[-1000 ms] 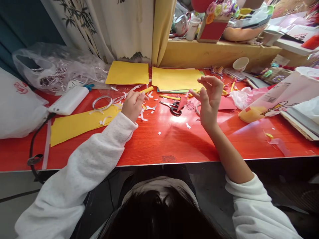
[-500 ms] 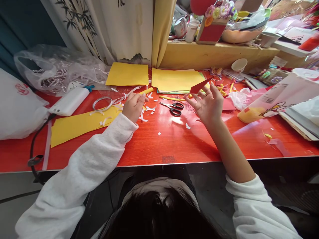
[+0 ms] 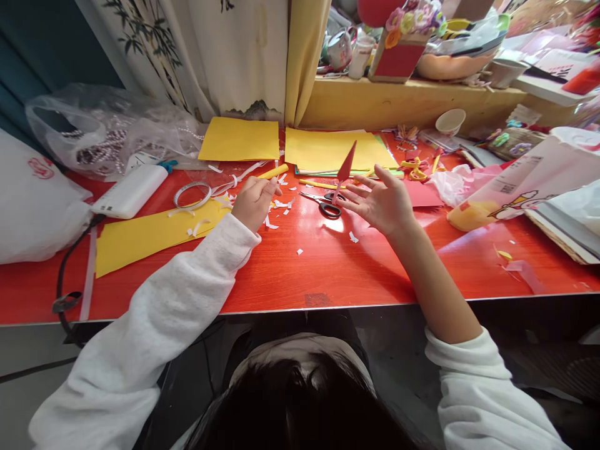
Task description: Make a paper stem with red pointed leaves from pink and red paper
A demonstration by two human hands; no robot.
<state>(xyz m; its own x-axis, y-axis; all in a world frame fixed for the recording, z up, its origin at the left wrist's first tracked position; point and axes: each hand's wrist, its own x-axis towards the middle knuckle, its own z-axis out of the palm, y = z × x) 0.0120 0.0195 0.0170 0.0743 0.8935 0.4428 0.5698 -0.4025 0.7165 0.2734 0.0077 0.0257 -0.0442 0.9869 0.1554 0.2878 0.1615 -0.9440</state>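
My left hand (image 3: 255,203) is closed around a thin yellow paper tube (image 3: 274,172), whose end sticks out past the fingers. Opposite it, my right hand (image 3: 382,203) is palm up with its fingers spread. A pointed red paper piece (image 3: 347,164) stands upright at its fingertips; a narrow pinkish strip at its lower end seems to cling to one finger. Below that piece, black-handled scissors (image 3: 330,211) lie on the red table (image 3: 300,281). White paper scraps (image 3: 284,204) are scattered between the hands.
Yellow sheets (image 3: 239,139) and a stack of coloured paper (image 3: 335,150) lie at the back. To the left are a tape roll (image 3: 192,195), yellow strips (image 3: 154,240) and a white power bank (image 3: 132,190). A tilted white cup (image 3: 510,187) stands at right.
The red paper piece has swung from slanting rightward above my right hand to upright at its left fingertips. My right hand has lowered slightly and opened out. My left hand has barely moved.
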